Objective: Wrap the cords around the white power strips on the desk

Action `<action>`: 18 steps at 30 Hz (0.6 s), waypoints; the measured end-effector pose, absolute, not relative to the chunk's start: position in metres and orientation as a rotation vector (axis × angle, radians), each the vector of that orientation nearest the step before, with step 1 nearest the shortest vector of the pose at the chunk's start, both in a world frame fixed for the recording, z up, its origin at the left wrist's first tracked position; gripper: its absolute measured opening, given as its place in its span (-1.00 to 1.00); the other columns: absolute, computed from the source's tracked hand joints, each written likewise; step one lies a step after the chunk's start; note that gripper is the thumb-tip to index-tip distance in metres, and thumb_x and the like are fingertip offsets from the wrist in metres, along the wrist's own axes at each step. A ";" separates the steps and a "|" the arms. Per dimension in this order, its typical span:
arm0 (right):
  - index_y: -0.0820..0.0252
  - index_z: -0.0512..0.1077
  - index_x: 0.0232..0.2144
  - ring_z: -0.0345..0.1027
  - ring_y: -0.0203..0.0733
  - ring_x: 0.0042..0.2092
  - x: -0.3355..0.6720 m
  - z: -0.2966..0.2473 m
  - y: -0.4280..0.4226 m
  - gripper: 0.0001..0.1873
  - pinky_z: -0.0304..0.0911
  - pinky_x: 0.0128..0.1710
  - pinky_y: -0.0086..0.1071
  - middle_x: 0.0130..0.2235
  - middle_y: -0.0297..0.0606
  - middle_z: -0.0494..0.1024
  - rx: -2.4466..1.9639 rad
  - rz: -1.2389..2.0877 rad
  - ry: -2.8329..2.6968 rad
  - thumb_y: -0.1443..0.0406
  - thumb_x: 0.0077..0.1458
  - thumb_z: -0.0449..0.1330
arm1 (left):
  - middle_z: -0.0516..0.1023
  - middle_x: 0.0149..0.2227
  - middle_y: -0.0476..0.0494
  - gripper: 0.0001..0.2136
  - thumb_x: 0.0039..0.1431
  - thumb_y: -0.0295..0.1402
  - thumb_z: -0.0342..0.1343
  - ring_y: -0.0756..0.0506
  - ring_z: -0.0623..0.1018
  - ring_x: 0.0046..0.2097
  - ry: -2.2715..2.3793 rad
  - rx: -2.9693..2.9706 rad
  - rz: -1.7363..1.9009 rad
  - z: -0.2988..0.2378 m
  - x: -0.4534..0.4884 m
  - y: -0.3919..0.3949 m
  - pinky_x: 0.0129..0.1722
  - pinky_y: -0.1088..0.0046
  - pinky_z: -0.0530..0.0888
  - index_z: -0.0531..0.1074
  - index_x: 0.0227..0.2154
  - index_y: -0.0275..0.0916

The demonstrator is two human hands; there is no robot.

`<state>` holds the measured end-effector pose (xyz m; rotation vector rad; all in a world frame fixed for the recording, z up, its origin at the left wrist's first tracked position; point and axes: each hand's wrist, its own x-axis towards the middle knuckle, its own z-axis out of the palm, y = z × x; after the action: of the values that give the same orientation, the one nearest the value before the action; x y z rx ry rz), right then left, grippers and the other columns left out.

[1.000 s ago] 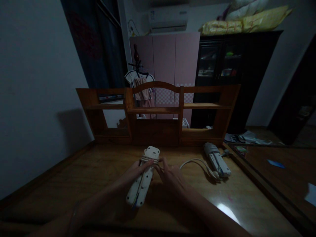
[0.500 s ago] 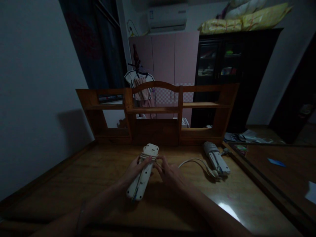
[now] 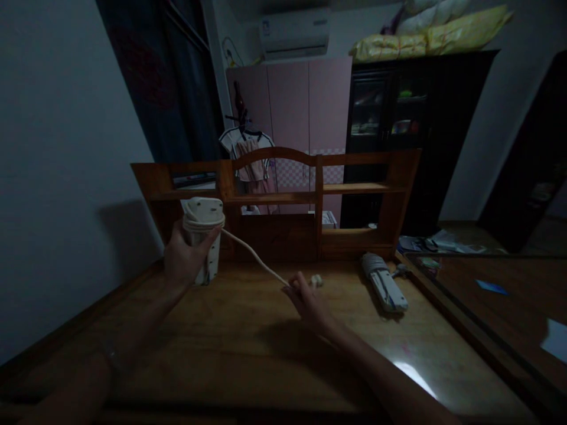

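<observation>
My left hand [image 3: 183,257] is wrapped round a white power strip [image 3: 213,254], raised upright above the left part of the desk. Several turns of its white cord [image 3: 254,255] circle the strip near the top. From there the cord stretches down to my right hand [image 3: 308,301], whose fingers pinch it over the middle of the desk. The plug [image 3: 316,281] at the cord's end shows just behind my right hand. A second power strip [image 3: 388,289], with grey cord wound round its far end, lies on the desk at the right.
A wooden shelf unit [image 3: 274,198] stands along the back of the desk [image 3: 248,348]. The white wall [image 3: 80,147] borders the left side. A raised wooden edge [image 3: 460,330] runs down the right, with a brown surface holding a blue card [image 3: 491,287] beyond it.
My left hand has lifted the power strip up and to the left, turning it upright. The cord is now drawn taut toward my right hand, and the plug has moved left from beside the second strip.
</observation>
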<state>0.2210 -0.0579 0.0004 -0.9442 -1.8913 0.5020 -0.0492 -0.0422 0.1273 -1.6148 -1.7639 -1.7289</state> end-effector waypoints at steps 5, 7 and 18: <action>0.19 0.32 -0.20 0.27 -0.35 -0.46 0.239 0.026 -0.062 -0.76 0.04 -0.47 -0.51 -0.42 -0.30 0.42 -0.899 0.009 -1.909 0.22 0.30 -0.09 | 0.53 -0.15 -0.19 -0.40 -0.07 0.13 0.11 -0.27 0.52 -0.15 -1.982 -1.725 -1.460 0.113 -0.065 -0.036 -0.23 0.33 0.40 0.33 -0.04 -0.16; 0.20 0.35 -0.22 0.27 -0.35 -0.44 0.244 0.029 -0.068 -0.77 0.02 -0.46 -0.49 -0.41 -0.29 0.43 -0.828 -0.204 -1.991 0.26 0.30 -0.08 | 0.54 -0.16 -0.18 -0.42 -0.04 0.13 0.08 -0.25 0.53 -0.17 -2.025 -1.829 -1.430 0.099 -0.064 -0.035 -0.25 0.34 0.39 0.34 -0.05 -0.16; 0.17 0.35 -0.19 0.23 -0.33 -0.46 0.257 0.033 -0.075 -0.86 0.00 -0.46 -0.45 -0.45 -0.32 0.40 -0.654 -0.399 -1.916 0.35 0.24 0.01 | 0.55 -0.12 -0.20 -0.44 -0.10 0.07 0.16 -0.24 0.51 -0.11 -2.324 -2.817 -1.168 0.052 -0.028 -0.028 -0.14 0.35 0.40 0.45 -0.12 -0.24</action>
<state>0.2566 -0.0754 0.0333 -0.6538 -1.9162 -0.3986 -0.0284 -0.0285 0.0521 -2.8166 -2.3237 -1.1682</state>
